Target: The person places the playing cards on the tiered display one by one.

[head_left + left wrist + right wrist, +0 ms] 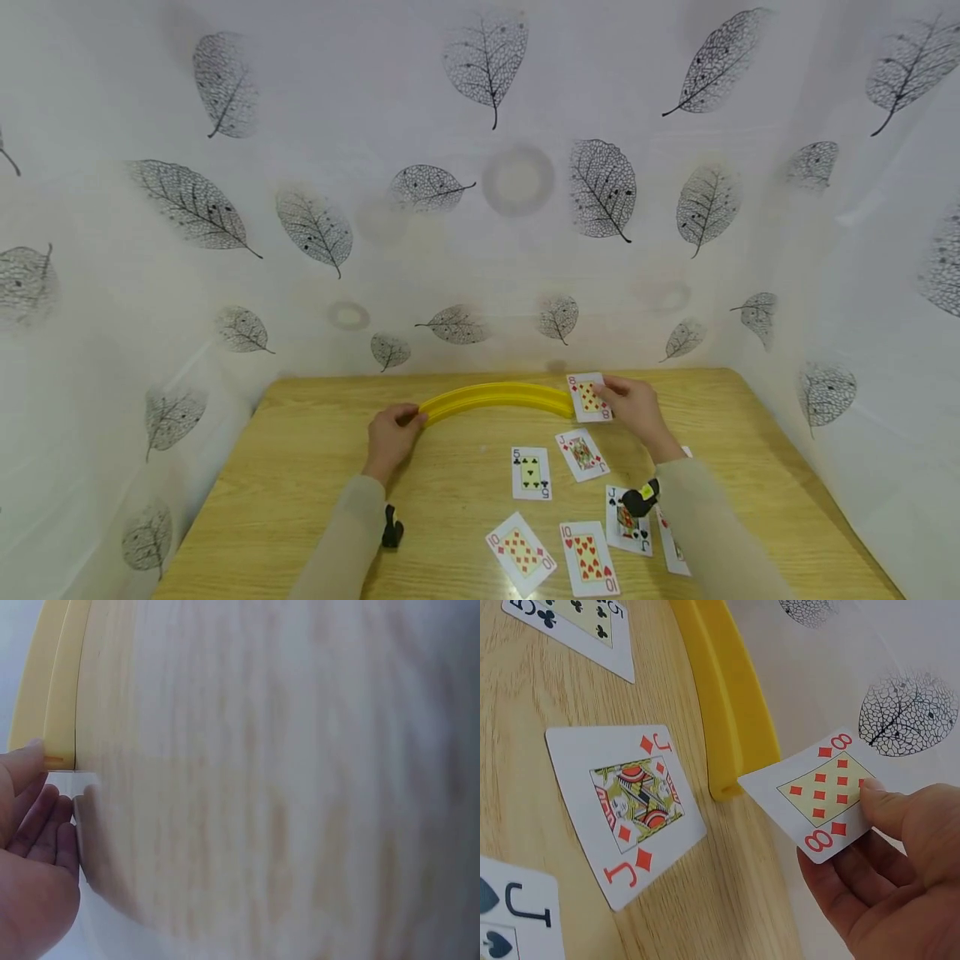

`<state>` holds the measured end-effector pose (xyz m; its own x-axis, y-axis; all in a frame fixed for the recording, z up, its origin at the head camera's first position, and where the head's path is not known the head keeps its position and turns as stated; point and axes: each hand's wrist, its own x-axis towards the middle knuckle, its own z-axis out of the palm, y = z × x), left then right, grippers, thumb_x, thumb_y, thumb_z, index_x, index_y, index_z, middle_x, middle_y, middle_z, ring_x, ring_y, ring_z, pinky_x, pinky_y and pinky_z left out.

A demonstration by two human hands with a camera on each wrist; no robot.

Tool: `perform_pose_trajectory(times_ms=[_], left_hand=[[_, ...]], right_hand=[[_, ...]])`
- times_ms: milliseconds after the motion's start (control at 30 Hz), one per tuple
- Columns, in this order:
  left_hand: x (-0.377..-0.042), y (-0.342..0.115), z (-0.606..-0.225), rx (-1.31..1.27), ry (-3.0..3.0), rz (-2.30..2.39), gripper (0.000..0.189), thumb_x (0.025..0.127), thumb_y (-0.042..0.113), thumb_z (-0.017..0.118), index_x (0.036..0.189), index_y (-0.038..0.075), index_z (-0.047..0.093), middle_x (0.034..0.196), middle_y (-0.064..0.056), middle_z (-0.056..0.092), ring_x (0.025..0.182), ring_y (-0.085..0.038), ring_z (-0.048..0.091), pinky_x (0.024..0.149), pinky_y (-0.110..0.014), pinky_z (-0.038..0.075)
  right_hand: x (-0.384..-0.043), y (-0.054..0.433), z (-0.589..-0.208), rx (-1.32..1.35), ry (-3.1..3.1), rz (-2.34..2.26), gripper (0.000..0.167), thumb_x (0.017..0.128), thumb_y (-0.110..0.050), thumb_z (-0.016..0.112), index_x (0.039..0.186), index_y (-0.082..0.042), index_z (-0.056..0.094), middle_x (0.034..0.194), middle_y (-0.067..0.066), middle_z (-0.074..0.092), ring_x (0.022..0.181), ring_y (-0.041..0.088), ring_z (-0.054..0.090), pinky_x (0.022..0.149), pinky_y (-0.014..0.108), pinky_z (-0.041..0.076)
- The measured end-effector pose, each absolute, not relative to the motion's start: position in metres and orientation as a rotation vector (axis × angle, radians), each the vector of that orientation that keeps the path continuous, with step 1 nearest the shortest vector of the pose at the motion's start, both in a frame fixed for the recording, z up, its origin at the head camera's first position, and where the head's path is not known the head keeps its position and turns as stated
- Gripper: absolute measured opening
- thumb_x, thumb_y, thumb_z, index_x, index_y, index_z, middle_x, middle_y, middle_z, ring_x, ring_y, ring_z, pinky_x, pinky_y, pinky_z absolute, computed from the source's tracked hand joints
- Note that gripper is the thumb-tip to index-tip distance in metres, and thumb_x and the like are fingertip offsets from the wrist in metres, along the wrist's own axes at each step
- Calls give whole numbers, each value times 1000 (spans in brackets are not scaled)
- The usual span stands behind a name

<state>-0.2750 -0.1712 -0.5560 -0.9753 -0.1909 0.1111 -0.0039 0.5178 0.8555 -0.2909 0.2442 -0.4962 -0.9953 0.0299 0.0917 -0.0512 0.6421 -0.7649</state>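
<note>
A yellow curved card holder (495,393) arcs across the back of the wooden table. My left hand (393,437) holds its left end; in the left wrist view the thumb lies on the holder's end (56,742) and the other fingers curl below. At the holder's right end, my right hand (636,412) pinches an eight of diamonds (588,398) by its right side, face showing. The right wrist view has the thumb on the card's face (810,795) and the fingers behind it. A jack of diamonds (581,455) lies face up just in front.
Face up on the table (300,500) lie a five of clubs (531,473), a ten of diamonds (521,554), a ten of hearts (588,560) and a jack of spades (622,537). The right sleeve partly hides another card (672,546). A leaf-patterned sheet (480,267) surrounds the table's back and sides.
</note>
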Motion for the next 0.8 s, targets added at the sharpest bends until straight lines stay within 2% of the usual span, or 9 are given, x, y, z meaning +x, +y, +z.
perform_pose_trajectory(times_ms=[133, 333, 400, 600, 800], left_hand=[[-275, -171, -557, 169, -2546, -1443, 28, 95, 14, 78, 117, -3, 76, 122, -22, 75, 116, -40, 68, 107, -55, 55], [-275, -170, -557, 166, -2538, -1450, 27, 96, 12, 78, 117, -4, 76, 121, -23, 75, 116, -40, 69, 105, -55, 56], [-274, -170, -556, 170, -2537, -1465, 26, 96, 12, 77, 117, -4, 75, 122, -24, 74, 116, -41, 68, 106, -55, 56], [-274, -170, -555, 176, -2533, -1468, 25, 96, 11, 77, 116, -4, 76, 122, -24, 74, 116, -41, 68, 106, -55, 56], [-274, -170, -555, 185, -2552, -1468, 26, 97, 13, 76, 118, -3, 75, 124, -23, 74, 117, -40, 68, 105, -54, 56]], right_hand=[[-294, 233, -496, 26, -2740, 1345, 44, 106, -25, 66, 138, 6, 64, 135, 30, 67, 120, 45, 68, 96, 50, 62], [-299, 219, -496, 61, -2673, 1418, 40, 102, -20, 71, 131, 8, 69, 124, 30, 73, 103, 37, 74, 77, 28, 63], [-300, 214, -495, 76, -2664, 1453, 40, 102, -19, 71, 131, 9, 68, 122, 30, 73, 96, 32, 75, 72, 25, 62], [-304, 199, -493, 69, -2638, 1554, 39, 102, -19, 72, 130, 8, 69, 119, 30, 74, 81, 20, 74, 68, 28, 65], [-308, 183, -493, 99, -2630, 1585, 35, 102, -15, 71, 129, 7, 70, 117, 29, 75, 85, 23, 73, 75, 34, 66]])
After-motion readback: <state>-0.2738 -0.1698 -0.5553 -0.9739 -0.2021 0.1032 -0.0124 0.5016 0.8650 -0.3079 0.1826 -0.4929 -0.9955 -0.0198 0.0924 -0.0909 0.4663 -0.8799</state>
